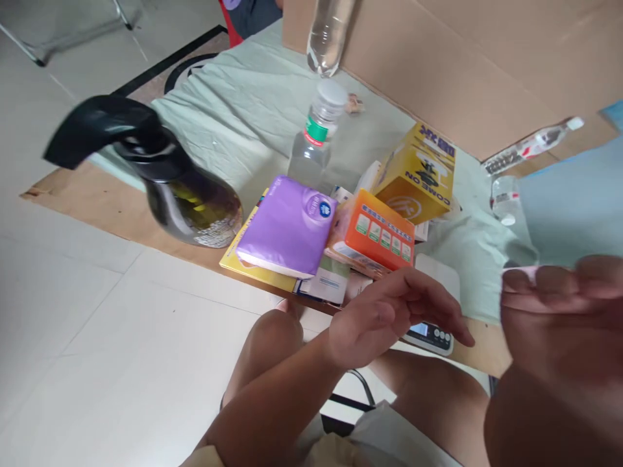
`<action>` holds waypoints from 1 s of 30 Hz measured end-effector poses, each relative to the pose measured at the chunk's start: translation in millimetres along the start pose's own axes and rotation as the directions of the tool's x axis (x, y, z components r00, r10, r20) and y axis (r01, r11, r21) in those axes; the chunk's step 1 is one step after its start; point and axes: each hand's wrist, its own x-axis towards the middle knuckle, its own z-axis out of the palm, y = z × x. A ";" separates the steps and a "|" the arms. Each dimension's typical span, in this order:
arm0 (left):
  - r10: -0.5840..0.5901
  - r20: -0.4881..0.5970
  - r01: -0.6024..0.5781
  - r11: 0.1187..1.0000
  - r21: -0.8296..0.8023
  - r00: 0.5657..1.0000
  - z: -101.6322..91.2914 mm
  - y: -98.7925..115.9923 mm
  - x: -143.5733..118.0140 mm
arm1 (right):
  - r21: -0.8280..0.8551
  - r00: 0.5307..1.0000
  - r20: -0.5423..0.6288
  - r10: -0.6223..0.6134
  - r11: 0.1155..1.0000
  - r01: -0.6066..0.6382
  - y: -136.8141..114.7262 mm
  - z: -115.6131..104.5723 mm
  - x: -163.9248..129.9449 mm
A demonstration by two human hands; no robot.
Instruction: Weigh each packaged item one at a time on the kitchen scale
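The kitchen scale sits at four o'clock in the view, lying flat by the table edge nearest the person. It is a small, low, pale white thing with rounded corners; its plain weighing plate points toward twelve o'clock, and a dark strip runs across its six o'clock end. On that strip a small bluish screen glows beside a few round, pale buttons, though the figures are too small to read.

The left hand hangs over the scale and hides part of it. Its fingers are spread loose and gently bent, with nothing seen in them — whether they touch the scale, one cannot tell. The right hand, at about four o'clock by the frame's side, is blurred, its fingers curled; a pinkish patch shows by the fingertips, but whether they grip anything cannot be told.

From the scale, the orange pack lies between ten and eleven o'clock, just beside it, and the yellow box stands close to twelve. The purple tissue pack rests farther off, near ten o'clock, and the dark pump bottle stands beyond it. A clear plastic bottle is at half past one — near the pale green cloth.
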 end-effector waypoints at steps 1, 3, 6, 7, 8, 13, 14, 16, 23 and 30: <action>-0.019 0.015 0.019 1.000 0.005 1.000 1.9 -4.3 1.4 | 0.002 0.998 -0.065 0.016 1.000 -0.016 12.1 -17.0 -4.2; -0.088 0.021 0.087 0.996 0.034 0.996 5.1 -17.1 5.5 | 0.015 0.990 -0.134 0.053 0.999 -0.051 34.4 -42.9 -6.2; -0.226 -0.016 0.226 0.970 0.093 0.974 6.0 -46.0 13.4 | 0.095 0.976 -0.183 0.122 0.990 -0.106 55.3 -74.9 7.6; -0.264 -0.035 0.266 0.957 0.112 0.964 5.2 -57.0 16.3 | 0.130 0.974 -0.191 0.124 0.986 -0.100 59.5 -86.5 15.6; -0.293 -0.058 0.298 0.945 0.133 0.954 4.1 -68.3 19.5 | 0.168 0.972 -0.204 0.114 0.982 -0.079 63.3 -99.1 24.3; -0.394 -0.114 0.410 0.863 0.295 0.912 -2.2 -123.5 36.6 | 0.374 0.919 -0.344 0.191 0.926 -0.053 93.0 -169.0 66.2; -0.425 -0.116 0.439 0.836 0.329 0.898 -2.9 -134.5 39.1 | 0.408 0.894 -0.376 0.243 0.910 -0.076 100.6 -183.2 72.6; -0.487 -0.155 0.506 0.771 0.387 0.860 -3.4 -156.3 42.0 | 0.474 0.836 -0.426 0.345 0.873 -0.119 113.2 -210.9 82.8; -0.632 -0.326 0.685 0.481 0.547 0.703 1.5 -221.3 61.7 | 0.718 0.754 -0.337 0.563 0.673 -0.181 110.3 -297.9 101.5; -0.369 -0.352 0.356 -0.060 0.933 0.860 -20.7 -326.4 170.6 | 0.846 0.698 -0.228 0.679 0.493 -0.203 107.8 -339.9 113.4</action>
